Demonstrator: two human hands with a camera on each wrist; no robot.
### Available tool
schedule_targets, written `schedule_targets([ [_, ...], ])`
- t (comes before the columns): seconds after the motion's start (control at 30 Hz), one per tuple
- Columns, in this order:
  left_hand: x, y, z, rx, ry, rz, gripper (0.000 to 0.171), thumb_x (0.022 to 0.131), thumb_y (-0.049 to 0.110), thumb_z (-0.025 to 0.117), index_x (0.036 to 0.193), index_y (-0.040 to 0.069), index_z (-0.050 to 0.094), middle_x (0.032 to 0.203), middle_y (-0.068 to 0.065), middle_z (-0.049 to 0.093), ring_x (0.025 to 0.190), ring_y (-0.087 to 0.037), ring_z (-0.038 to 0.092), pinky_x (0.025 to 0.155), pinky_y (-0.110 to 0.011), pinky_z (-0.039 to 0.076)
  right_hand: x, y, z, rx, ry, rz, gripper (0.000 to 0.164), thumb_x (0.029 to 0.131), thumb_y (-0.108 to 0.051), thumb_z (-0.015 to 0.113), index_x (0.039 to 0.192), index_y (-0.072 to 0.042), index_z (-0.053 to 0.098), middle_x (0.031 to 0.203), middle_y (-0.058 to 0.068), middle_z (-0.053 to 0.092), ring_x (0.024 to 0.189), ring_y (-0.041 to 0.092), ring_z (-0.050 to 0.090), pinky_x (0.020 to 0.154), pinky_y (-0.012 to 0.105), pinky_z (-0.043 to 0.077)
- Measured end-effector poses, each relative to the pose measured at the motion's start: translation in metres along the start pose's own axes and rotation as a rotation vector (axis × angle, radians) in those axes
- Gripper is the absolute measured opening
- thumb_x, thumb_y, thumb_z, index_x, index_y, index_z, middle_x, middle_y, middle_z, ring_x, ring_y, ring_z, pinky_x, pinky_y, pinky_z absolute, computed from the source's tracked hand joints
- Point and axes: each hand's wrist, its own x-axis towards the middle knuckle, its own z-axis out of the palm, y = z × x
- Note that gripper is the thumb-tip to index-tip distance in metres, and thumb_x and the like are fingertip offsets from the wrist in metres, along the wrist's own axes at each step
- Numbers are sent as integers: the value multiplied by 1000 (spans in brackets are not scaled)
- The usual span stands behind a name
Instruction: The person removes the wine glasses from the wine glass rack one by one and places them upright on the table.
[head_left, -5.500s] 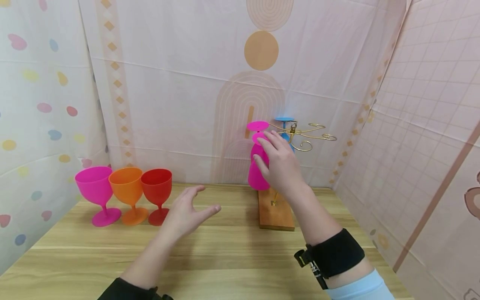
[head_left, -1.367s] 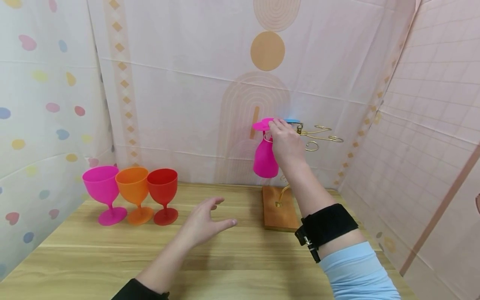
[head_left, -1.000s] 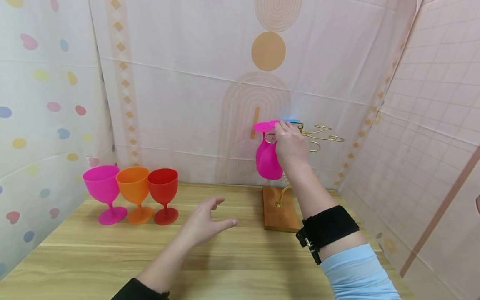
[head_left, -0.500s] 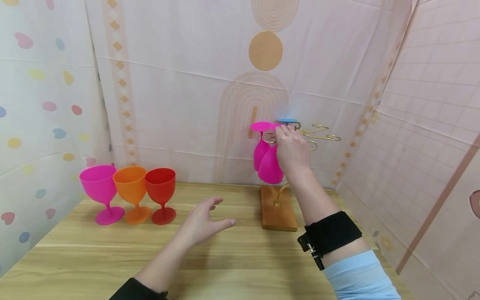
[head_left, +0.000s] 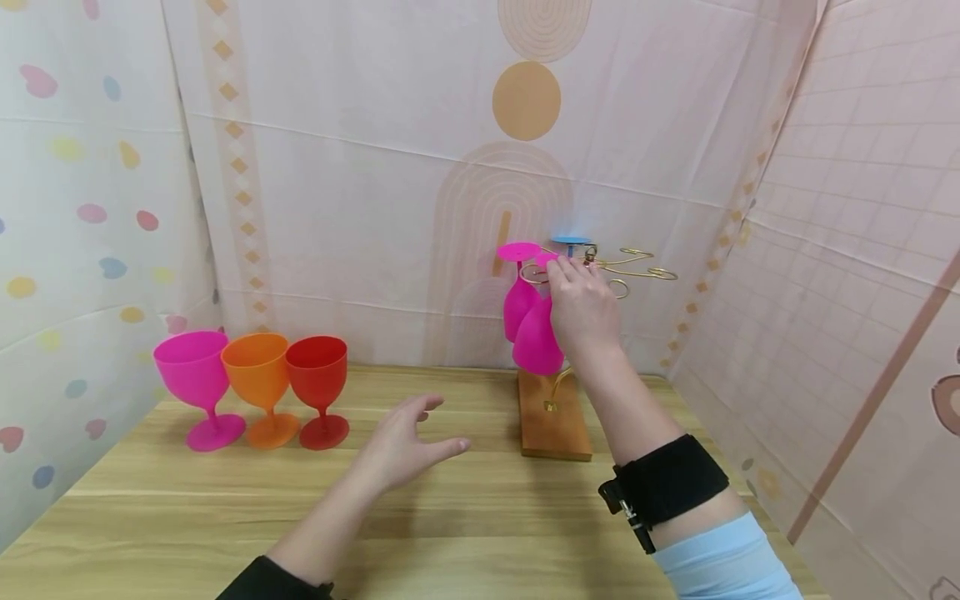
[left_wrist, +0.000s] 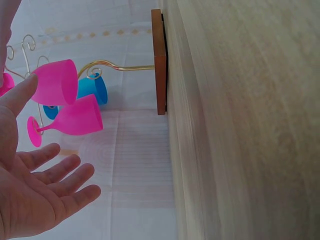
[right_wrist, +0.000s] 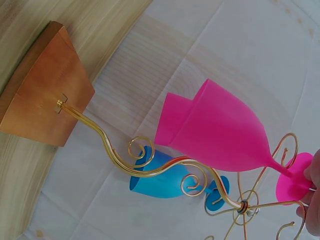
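Note:
My right hand pinches the foot of an upside-down pink goblet at the front of the gold wire rack. In the right wrist view, the goblet's foot lies at a wire loop, with fingertips on it; whether the loop bears it I cannot tell. A second pink goblet hangs upside down just behind. Farther back hangs a blue goblet, mostly hidden in the head view. My left hand hovers over the table, fingers spread and touching nothing.
The rack's curved gold post rises from a wooden base. Bare wire arms reach out to the right. Upright at the table's left stand pink, orange and red goblets. Fabric walls surround the table.
The right hand raised the pink goblet beside the rack, then lowered it slightly, its grip moving up to the foot. More of the hanging pink goblet shows. The left hand shifted a little right.

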Motion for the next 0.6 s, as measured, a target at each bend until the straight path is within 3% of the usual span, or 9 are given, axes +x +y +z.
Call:
schedule_targets([
  [0.27, 0, -2, -1, 6, 0, 0, 86, 76, 61, 83, 142, 12, 57, 142, -4, 58, 126, -31, 57, 97, -55, 52, -8, -8, -3, -10, 72, -53, 31, 99, -7, 64, 130, -5, 69, 130, 13, 67, 125, 30, 61, 113, 48, 39],
  [0.6, -2, -3, -1, 5, 8, 7, 80, 77, 53, 86, 141, 13, 58, 140, -3, 60, 126, -30, 58, 97, -55, 52, -23, -18, -1, -20, 207, -155, 28, 98, -1, 64, 124, -3, 73, 124, 13, 70, 119, 30, 66, 107, 48, 45],
])
